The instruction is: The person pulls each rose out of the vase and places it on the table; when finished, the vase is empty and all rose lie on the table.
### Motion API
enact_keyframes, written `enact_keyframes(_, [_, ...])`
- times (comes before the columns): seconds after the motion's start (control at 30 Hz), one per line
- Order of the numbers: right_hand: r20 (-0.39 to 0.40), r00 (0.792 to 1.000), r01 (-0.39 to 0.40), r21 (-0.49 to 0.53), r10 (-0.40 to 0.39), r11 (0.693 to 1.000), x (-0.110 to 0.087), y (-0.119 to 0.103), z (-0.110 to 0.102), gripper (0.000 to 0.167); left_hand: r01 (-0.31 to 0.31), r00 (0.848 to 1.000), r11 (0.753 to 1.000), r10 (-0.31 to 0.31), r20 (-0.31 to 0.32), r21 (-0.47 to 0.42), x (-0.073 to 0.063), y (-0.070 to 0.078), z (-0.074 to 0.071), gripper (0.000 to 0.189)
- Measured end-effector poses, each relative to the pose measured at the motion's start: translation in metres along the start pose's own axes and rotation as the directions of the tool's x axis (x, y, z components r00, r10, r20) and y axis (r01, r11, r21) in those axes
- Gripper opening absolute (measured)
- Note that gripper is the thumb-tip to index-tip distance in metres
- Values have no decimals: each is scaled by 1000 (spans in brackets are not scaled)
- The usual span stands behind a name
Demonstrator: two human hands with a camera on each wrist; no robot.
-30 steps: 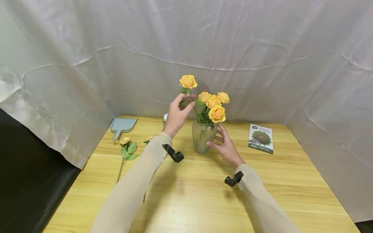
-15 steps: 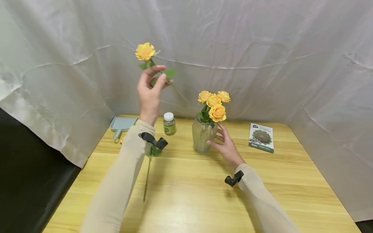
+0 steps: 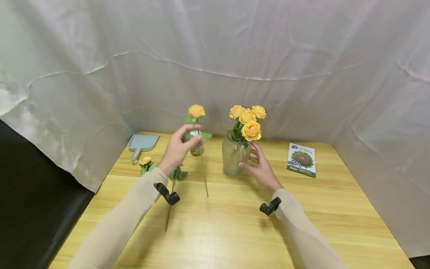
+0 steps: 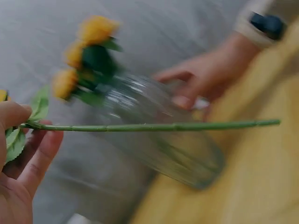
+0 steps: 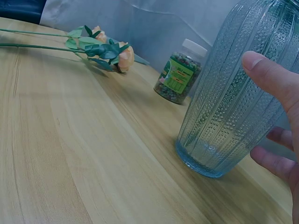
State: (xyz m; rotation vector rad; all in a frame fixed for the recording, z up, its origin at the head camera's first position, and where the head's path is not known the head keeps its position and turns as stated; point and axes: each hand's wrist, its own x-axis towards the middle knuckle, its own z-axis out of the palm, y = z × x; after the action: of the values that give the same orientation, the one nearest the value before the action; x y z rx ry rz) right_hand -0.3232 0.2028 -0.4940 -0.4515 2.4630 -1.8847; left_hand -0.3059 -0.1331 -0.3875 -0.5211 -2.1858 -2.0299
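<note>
My left hand [image 3: 179, 145] pinches a yellow rose [image 3: 196, 111] by its stem, just under the leaves. The bloom points up, and the bare stem hangs down left of the vase. In the left wrist view the green stem [image 4: 154, 127] crosses in front of the glass, bottom end free. The ribbed clear glass vase [image 3: 233, 161] stands upright with several yellow roses [image 3: 247, 116] in it. My right hand [image 3: 263, 171] holds the vase from its right side, thumb in front and fingers round the far side, as the right wrist view shows too.
Two more roses [image 5: 119, 56] lie on the table at the left, partly behind my left arm. A white-capped jar [image 5: 176, 74] stands left of the vase. A grey-blue dustpan [image 3: 143, 142] lies at the back left, a sunflower packet [image 3: 301, 160] at the right.
My left hand lifted the rose away from the vase, up and left, then lowered it, bringing the stem to hang nearly vertical. The right hand and vase have stayed in place.
</note>
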Motion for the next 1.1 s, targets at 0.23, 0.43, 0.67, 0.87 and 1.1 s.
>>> enact_keyframes(0.23, [-4,1000,-4,5,4,1000,-1,1,0,102,205,972,977,-211,108,61,-29,-54,19,40])
enact_keyframes(0.43, [-11,1000,-19,2,19,1000,-2,1,1,101,315,938,947,-320,131,54,-48,-84,31,42])
enact_keyframes(0.67, [-9,1000,-5,-1,5,1000,-1,1,1,100,379,913,925,-381,145,39,-58,-106,37,42])
enact_keyframes(0.87, [-14,1000,-4,-3,4,1000,-2,2,0,100,402,899,907,-416,134,122,-58,-115,37,40])
enact_keyframes(1.1, [-10,1000,-7,-8,7,1000,-2,1,0,99,339,912,872,-396,104,352,-60,-113,32,38])
